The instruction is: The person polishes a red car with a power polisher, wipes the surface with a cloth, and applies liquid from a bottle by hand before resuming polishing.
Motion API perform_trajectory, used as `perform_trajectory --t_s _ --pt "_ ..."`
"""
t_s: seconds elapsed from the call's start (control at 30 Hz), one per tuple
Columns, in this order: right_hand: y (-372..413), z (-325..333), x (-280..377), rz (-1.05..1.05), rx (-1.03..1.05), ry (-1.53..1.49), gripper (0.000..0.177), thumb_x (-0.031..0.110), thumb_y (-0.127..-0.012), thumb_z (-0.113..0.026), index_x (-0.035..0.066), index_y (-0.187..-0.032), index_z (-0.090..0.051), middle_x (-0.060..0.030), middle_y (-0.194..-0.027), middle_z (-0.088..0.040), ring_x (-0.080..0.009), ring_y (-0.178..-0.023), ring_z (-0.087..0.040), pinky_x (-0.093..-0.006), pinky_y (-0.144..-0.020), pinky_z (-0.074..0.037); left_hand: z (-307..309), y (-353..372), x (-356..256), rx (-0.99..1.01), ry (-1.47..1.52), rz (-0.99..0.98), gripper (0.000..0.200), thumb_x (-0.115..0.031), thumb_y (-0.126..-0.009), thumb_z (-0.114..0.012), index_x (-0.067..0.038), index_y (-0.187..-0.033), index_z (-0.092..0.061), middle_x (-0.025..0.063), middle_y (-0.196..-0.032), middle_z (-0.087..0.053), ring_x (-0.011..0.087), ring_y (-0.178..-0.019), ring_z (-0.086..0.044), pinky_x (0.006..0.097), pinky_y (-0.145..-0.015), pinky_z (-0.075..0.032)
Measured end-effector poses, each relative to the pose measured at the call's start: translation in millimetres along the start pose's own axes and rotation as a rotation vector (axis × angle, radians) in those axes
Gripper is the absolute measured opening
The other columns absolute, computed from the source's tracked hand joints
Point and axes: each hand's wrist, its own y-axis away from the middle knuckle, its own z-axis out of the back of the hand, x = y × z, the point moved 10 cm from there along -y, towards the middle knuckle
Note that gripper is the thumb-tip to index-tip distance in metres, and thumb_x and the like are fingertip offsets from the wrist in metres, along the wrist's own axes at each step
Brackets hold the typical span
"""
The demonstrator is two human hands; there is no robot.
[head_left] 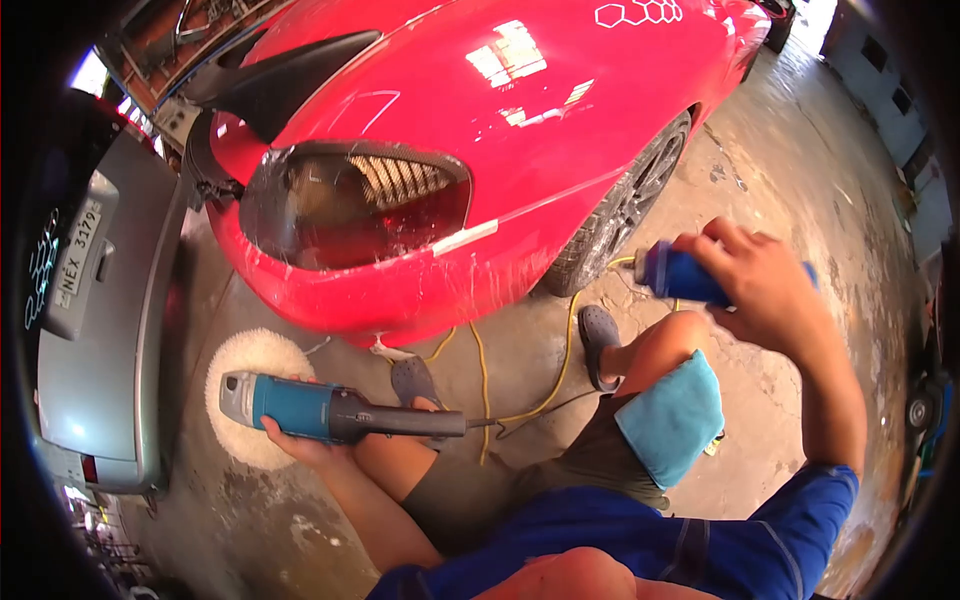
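Observation:
My left hand (300, 442) is wrapped round the body of a teal and black power polisher (318, 408), whose round white woolly pad (252, 355) faces away from me. Raised at the right, my right hand (745, 275) grips a dark blue bottle (690, 277), tilted nearly sideways with its end toward the car. A light blue cloth (672, 418) lies over my knee. In front of me is a red car (430, 100) with a rear light (355, 205) and white smears on the bumper below it.
A yellow cord (484, 375) and the polisher's dark cable (540, 412) run over the concrete floor (530, 345). The car's wheel (640, 190) stands beyond my foot. At the left is a grey vehicle (110, 380).

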Motion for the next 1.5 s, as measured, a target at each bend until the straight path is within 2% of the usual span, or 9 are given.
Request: perform_trajectory --t_s 0.13,0.3,0.4,0.57,0.7,1.2,1.27,1.4,1.5 --pt "-6 56 -8 -0.042 -0.203 0.06 0.078 0.007 -0.068 -0.09 0.022 -0.139 -0.065 -0.0079 -0.125 -0.067 -0.0355 -0.106 -0.069 -0.0474 -0.094 -0.057 -3 0 3 0.038 0.003 0.031 0.078 -0.068 -0.101 -0.055 -0.008 -0.151 -0.05 0.0169 -0.137 -0.064 0.0367 -0.117 -0.068 0.055 -0.095 -0.061" --pt "-28 42 19 0.129 -0.125 0.195 0.074 0.003 -0.068 -0.087 0.018 -0.137 -0.066 -0.0074 -0.125 -0.069 -0.0364 -0.111 -0.068 -0.0463 -0.099 -0.054 -10 0 3 0.057 -0.038 0.037 0.087 -0.072 -0.099 -0.057 0.0 -0.147 -0.05 0.0173 -0.132 -0.063 0.0369 -0.115 -0.068 0.0547 -0.092 -0.062" --pt "-37 63 12 0.107 -0.214 0.302 0.072 0.002 -0.068 -0.087 0.013 -0.136 -0.065 -0.0111 -0.132 -0.069 -0.0392 -0.118 -0.065 -0.0478 -0.104 -0.052 -11 3 3 0.009 -0.019 0.049 0.088 -0.073 -0.098 -0.057 0.0 -0.146 -0.05 0.0171 -0.133 -0.063 0.0373 -0.115 -0.068 0.0547 -0.091 -0.062" --pt "-54 54 21 0.063 -0.069 0.201 0.076 0.0 -0.071 -0.086 0.011 -0.142 -0.063 -0.0131 -0.139 -0.067 -0.0407 -0.127 -0.063 -0.0477 -0.108 -0.052 -5 2 1 0.033 0.01 0.056 0.089 -0.073 -0.098 -0.058 0.002 -0.146 -0.05 0.0192 -0.134 -0.062 0.0366 -0.113 -0.068 0.0556 -0.091 -0.062" --pt "-65 95 12 0.044 -0.3 0.445 0.076 0.0 -0.072 -0.086 0.013 -0.144 -0.064 -0.0112 -0.139 -0.067 -0.0378 -0.126 -0.065 -0.0467 -0.107 -0.053 -3 0 3 0.071 0.087 0.076 0.091 -0.073 -0.097 -0.058 0.003 -0.147 -0.049 0.0202 -0.134 -0.062 0.0363 -0.114 -0.067 0.056 -0.092 -0.062" --pt "-133 155 36 0.054 -0.498 0.644 0.073 0.0 -0.073 -0.086 0.017 -0.141 -0.066 -0.0055 -0.137 -0.069 -0.0331 -0.126 -0.065 -0.0446 -0.109 -0.05 11 -11 11 0.122 0.266 0.15 0.088 -0.068 -0.099 -0.063 -0.004 -0.157 -0.044 0.0202 -0.142 -0.062 0.0382 -0.123 -0.067 0.0534 -0.098 -0.062" --pt "-146 148 42 0.089 -0.386 0.614 0.072 0.0 -0.074 -0.086 0.017 -0.141 -0.066 -0.0055 -0.138 -0.069 -0.0326 -0.126 -0.065 -0.0447 -0.109 -0.05 13 -13 11 0.123 0.275 0.132 0.089 -0.068 -0.099 -0.063 -0.004 -0.157 -0.044 0.02 -0.142 -0.062 0.0381 -0.122 -0.067 0.0534 -0.098 -0.063" --pt "-157 160 47 0.071 -0.562 0.63 0.069 0.002 -0.075 -0.086 0.017 -0.14 -0.066 -0.0053 -0.138 -0.069 -0.0314 -0.125 -0.066 -0.0448 -0.11 -0.049 15 -12 11 0.12 0.258 0.138 0.092 -0.07 -0.098 -0.062 0.001 -0.155 -0.044 0.019 -0.144 -0.061 0.037 -0.122 -0.067 0.0514 -0.099 -0.061" --pt "-164 155 49 0.119 -0.522 0.686 0.069 0.003 -0.076 -0.085 0.018 -0.14 -0.066 -0.0035 -0.138 -0.069 -0.0292 -0.128 -0.065 -0.0454 -0.112 -0.047 14 -13 8 0.113 0.239 0.132 0.091 -0.069 -0.1 -0.06 0.0 -0.156 -0.044 0.0193 -0.143 -0.061 0.0369 -0.122 -0.067 0.0512 -0.098 -0.061"
